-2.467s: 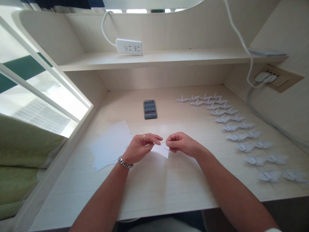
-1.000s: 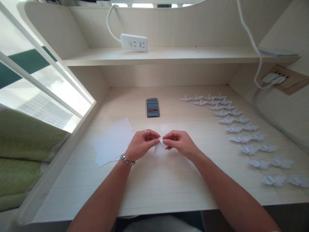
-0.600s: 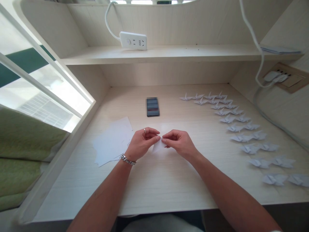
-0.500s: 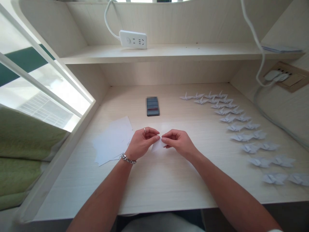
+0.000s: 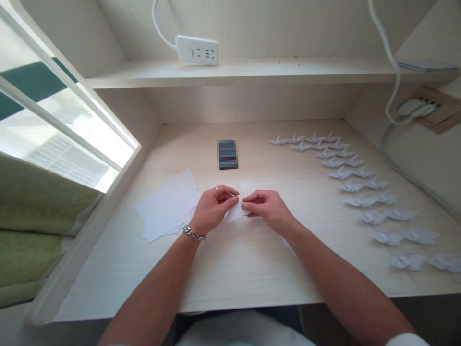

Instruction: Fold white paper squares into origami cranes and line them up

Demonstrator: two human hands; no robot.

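Note:
A small folded piece of white paper [image 5: 235, 213] is pinched between my two hands, just above the desk. My left hand [image 5: 215, 205], with a ring and a chain bracelet, grips its left side between thumb and fingers. On the other side, my right hand [image 5: 265, 206] holds the paper's right edge in a pinch. The fingers hide part of the paper, so its full shape does not show. Loose white paper sheets [image 5: 167, 204] lie in an overlapping pile left of my left hand. Several folded white paper cranes [image 5: 355, 186] stand in rows at the right.
A dark phone [image 5: 227, 154] lies beyond my hands on the desk [image 5: 248, 274]. Above it, a shelf [image 5: 252, 68] carries a white power strip [image 5: 197, 50]. A white cable [image 5: 385, 43] hangs at the right by a wall socket [image 5: 434, 108]. Green curtain [image 5: 39, 230] hangs at the left.
The view has tilted slightly downward, so the desk things sit a little higher. Both hands still pinch the paper, and slightly more of it shows between them.

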